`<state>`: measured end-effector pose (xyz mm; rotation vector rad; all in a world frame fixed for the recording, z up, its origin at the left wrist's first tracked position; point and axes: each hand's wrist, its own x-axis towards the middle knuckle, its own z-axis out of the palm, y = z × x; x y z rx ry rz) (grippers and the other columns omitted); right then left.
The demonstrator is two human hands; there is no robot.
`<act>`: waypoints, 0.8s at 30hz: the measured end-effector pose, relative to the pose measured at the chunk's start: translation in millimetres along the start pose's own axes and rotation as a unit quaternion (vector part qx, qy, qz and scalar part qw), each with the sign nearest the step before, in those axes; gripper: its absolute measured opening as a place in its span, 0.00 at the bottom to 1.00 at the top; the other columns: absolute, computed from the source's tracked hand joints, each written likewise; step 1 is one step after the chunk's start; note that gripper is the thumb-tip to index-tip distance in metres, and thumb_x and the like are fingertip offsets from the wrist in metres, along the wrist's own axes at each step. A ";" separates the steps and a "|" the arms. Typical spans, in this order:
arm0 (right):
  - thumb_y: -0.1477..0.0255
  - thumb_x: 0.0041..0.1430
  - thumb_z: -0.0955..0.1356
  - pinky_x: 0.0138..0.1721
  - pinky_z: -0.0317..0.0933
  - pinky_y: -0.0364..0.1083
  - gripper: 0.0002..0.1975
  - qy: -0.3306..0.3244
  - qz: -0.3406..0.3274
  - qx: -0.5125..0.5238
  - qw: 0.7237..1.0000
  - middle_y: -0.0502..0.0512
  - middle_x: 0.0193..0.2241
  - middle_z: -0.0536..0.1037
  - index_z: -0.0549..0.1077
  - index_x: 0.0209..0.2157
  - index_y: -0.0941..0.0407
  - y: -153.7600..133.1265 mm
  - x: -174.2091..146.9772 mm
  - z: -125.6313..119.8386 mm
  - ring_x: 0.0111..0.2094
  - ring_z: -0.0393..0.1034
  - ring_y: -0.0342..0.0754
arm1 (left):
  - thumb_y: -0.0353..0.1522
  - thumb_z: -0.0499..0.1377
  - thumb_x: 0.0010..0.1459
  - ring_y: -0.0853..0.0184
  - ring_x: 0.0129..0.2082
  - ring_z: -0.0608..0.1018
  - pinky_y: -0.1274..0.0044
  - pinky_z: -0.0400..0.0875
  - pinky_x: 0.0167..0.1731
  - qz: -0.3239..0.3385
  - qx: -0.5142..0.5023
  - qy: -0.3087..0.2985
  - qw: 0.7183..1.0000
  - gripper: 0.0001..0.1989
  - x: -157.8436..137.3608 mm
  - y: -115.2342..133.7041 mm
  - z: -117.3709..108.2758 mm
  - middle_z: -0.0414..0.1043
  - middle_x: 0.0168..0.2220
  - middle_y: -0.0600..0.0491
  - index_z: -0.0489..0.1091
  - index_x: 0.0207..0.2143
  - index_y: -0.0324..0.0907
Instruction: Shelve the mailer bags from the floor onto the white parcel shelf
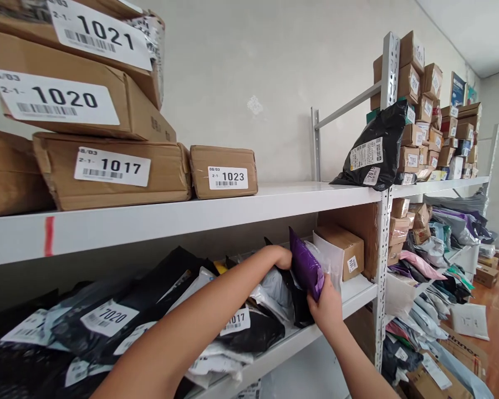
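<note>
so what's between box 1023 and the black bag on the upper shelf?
Nothing: in the head view the upper shelf is bare between box 1023 and the black bag.

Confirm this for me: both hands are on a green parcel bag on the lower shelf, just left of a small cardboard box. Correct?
Not quite: the parcel bag is purple, not green. The head view shows the right hand gripping it from below and the left hand against its upper side, on the lower shelf, just left of the small cardboard box.

Left of the small cardboard box (341,250), soft mailers (249,327) crowd the lower shelf. The upper shelf board (191,213) roofs it low. Bare shelf lies before the box.
</note>
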<state>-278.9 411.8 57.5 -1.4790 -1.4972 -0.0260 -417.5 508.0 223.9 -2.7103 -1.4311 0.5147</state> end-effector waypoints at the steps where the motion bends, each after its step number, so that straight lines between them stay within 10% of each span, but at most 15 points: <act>1: 0.73 0.54 0.69 0.33 0.67 0.53 0.27 -0.012 -0.002 -0.018 1.000 0.65 0.38 0.82 0.69 0.56 0.61 -1.7 2.7 -3.6 0.35 0.79 0.63 | 0.24 0.64 0.48 0.51 0.42 0.83 0.68 0.78 0.44 -0.027 0.017 -0.004 0.999 0.15 -3.8 -4.1 -5.0 0.83 0.43 0.36 0.82 0.41 0.34; 6: 0.67 0.58 0.70 0.38 0.70 0.55 0.38 -0.060 0.023 -0.024 0.998 0.69 0.42 0.82 0.59 0.67 0.64 -9.3 3.3 -18.2 0.38 0.80 0.64 | 0.27 0.68 0.47 0.53 0.44 0.83 0.73 0.77 0.44 -0.078 0.058 0.020 0.995 0.19 -26.1 -0.6 -17.7 0.83 0.46 0.44 0.82 0.44 0.41; 13: 0.45 0.49 0.75 0.63 0.62 0.69 0.64 0.134 -0.136 0.093 0.977 0.82 0.67 0.61 0.43 0.72 0.66 -8.0 -30.0 12.9 0.68 0.59 0.74 | 0.30 0.60 0.64 0.48 0.53 0.81 0.68 0.76 0.51 -0.109 0.073 0.136 0.982 0.13 -35.0 32.6 -12.3 0.80 0.51 0.34 0.80 0.47 0.36; 19: 0.54 0.64 0.67 0.57 0.69 0.64 0.42 0.173 -0.010 0.149 0.974 0.77 0.59 0.71 0.51 0.69 0.65 10.8 -4.2 15.3 0.59 0.70 0.66 | 0.35 0.55 0.69 0.51 0.52 0.82 0.70 0.76 0.48 -0.118 0.042 0.135 0.983 0.17 -35.4 27.2 -2.8 0.80 0.51 0.36 0.77 0.52 0.35; 24: 0.55 0.64 0.66 0.57 0.69 0.62 0.34 0.198 -0.030 0.150 0.968 0.72 0.56 0.74 0.60 0.63 0.61 10.2 3.6 7.3 0.57 0.71 0.63 | 0.27 0.68 0.50 0.49 0.48 0.83 0.71 0.78 0.44 -0.086 0.054 0.072 0.992 0.19 -20.8 21.9 11.1 0.82 0.48 0.40 0.81 0.47 0.40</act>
